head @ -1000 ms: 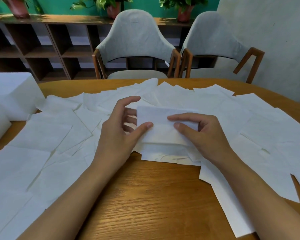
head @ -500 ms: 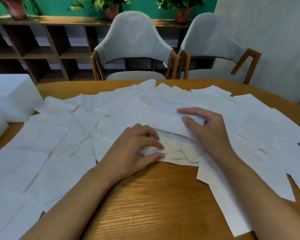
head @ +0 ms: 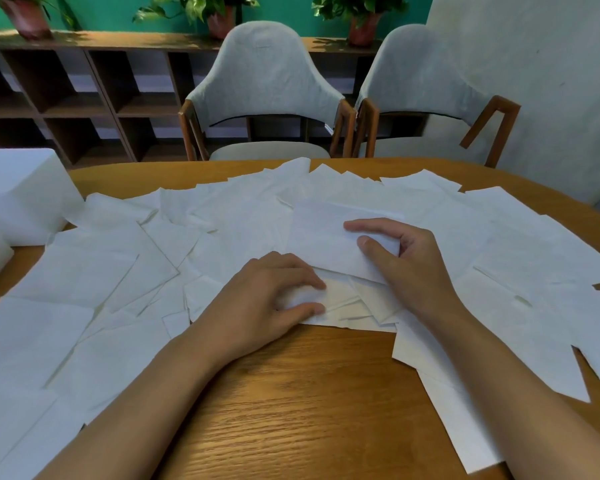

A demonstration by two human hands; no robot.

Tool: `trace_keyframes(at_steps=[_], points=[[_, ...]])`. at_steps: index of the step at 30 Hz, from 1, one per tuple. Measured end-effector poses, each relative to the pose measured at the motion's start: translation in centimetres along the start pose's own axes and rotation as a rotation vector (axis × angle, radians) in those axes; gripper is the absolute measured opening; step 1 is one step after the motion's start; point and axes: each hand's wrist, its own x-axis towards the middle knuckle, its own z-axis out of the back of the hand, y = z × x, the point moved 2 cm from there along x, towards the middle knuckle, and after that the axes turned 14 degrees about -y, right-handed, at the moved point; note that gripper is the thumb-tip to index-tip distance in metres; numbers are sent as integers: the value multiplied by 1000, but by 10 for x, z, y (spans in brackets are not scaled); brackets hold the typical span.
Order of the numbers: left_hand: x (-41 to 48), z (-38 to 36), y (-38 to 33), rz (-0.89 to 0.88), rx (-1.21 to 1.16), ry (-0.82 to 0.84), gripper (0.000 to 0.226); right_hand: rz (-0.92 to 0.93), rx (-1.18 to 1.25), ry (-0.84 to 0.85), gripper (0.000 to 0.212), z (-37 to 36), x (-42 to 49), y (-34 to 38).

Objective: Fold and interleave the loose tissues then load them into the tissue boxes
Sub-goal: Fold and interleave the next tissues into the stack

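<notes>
White folded tissue [head: 329, 242], pinched in the right hand [head: 407, 263], overlaps the stack [head: 347, 308] the left hand [head: 265, 297] grips steady, likely for interleaving.

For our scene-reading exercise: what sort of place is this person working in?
Probably a meeting room or lounge, not a factory: a wooden table strewn with loose tissues, two grey upholstered armchairs at its far side, and an open cubby shelf with potted plants on top.
</notes>
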Motion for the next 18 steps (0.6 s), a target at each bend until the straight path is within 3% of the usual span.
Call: trace_keyframes(at_steps=[7, 11, 18], points=[[-2, 0, -8, -53, 36, -14, 12, -14, -14, 18, 24, -2, -1, -1], [-3, 13, -18, 49, -115, -181, 12, -2, 36, 61, 20, -3, -2, 2], [-1, 27, -23, 206, -288, -400, 10, 102, 46, 247, 63, -2, -14, 13]])
